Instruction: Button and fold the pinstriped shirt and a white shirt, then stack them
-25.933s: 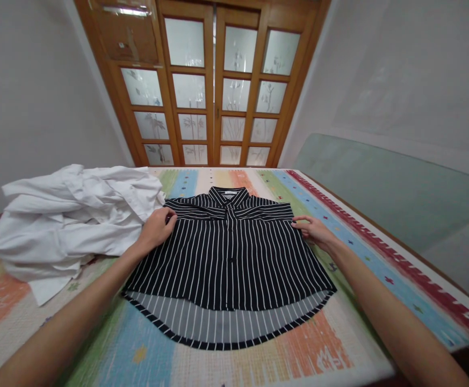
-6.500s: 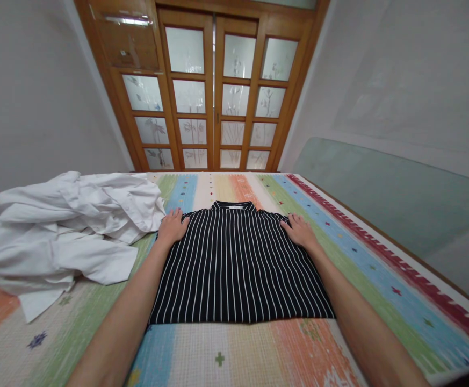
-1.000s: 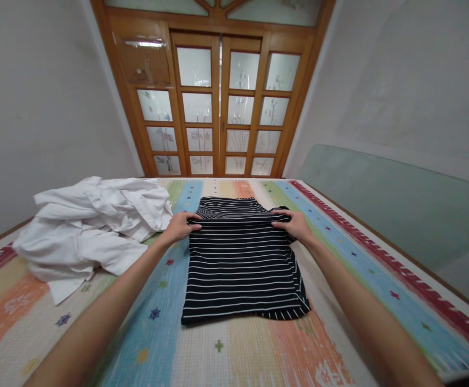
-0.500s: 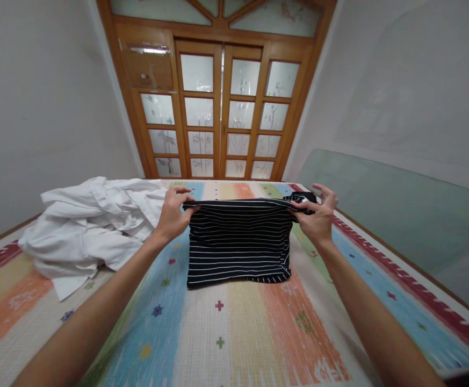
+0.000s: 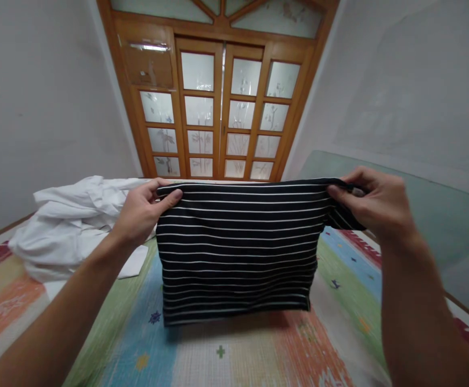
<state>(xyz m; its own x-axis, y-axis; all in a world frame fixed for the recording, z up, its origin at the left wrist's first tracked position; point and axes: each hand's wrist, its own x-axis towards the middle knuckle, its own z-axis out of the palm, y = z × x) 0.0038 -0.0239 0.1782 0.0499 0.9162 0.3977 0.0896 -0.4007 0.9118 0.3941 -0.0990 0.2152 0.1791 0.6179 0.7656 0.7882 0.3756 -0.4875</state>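
A black garment with thin white stripes [image 5: 238,252], perhaps a shirt, hangs folded and stretched between my hands. My left hand [image 5: 143,207] pinches its upper left corner, thumb in front. At the upper right corner, my right hand [image 5: 379,199] is closed on the cloth, and a short piece of striped fabric droops below it. The lower edge hangs just above or at the bed cover; I cannot tell whether it touches. Rumpled white cloth [image 5: 73,231] lies to the left, partly behind my left forearm.
Underneath is a bed cover [image 5: 194,355] with coloured stripes and small star and cross shapes. A pale green panel [image 5: 411,199] runs along the right wall. Wooden doors with glass panes [image 5: 218,107] stand beyond the far edge.
Both hands have come closer and farther apart, lifting the striped garment up off the bed cover. Its stripes now face me, pulled flat and taut.
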